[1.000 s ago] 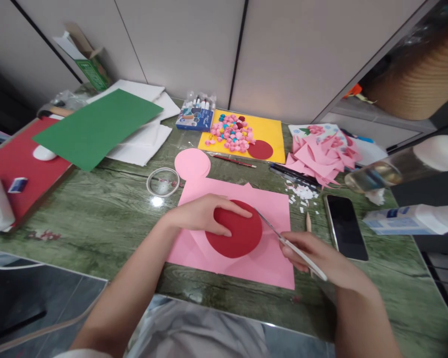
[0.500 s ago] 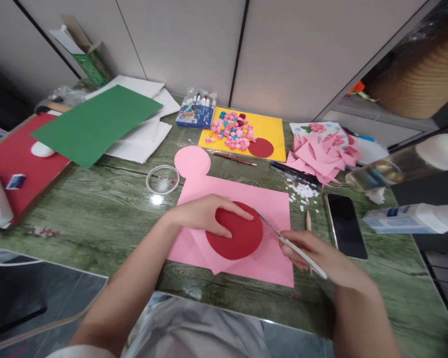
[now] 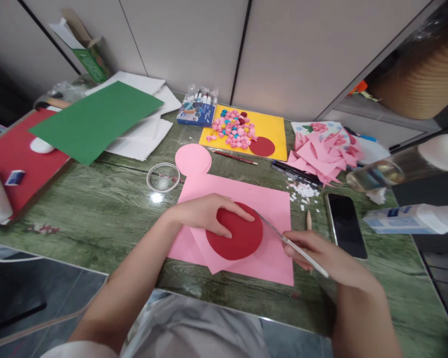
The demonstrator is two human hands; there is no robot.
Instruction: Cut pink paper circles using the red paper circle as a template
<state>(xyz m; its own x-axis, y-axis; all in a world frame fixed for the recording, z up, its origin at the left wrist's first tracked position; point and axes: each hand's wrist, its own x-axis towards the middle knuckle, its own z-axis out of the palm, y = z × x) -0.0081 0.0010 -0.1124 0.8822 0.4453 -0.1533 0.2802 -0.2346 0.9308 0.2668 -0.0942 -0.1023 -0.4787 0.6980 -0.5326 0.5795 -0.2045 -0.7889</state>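
My left hand (image 3: 211,216) presses on a red paper circle (image 3: 235,243), thumb and forefinger spread apart over its upper part. The circle lies on pink paper sheets (image 3: 272,266), stacked at different angles. In my right hand (image 3: 313,248) is a slim knife (image 3: 302,253) with a white handle and thin grey blade, its tip at the circle's upper right edge. Several pink paper circles (image 3: 190,158) lie behind the sheets. Beside my right hand rests a pointed wooden stick (image 3: 309,219), partly hidden by the hand.
A phone (image 3: 346,223), white bottle (image 3: 406,219) and clear bottle (image 3: 388,176) stand or lie right. Pink offcuts (image 3: 323,154), white bits (image 3: 304,190), yellow card (image 3: 276,124) with pompoms (image 3: 233,130) and markers (image 3: 197,112) lie behind. Left are a tape roll (image 3: 153,184) and green sheet (image 3: 101,119).
The knife tip has shifted very slightly up and left along the red circle's edge. My left hand stays in place on the circle; the view has tilted a little.
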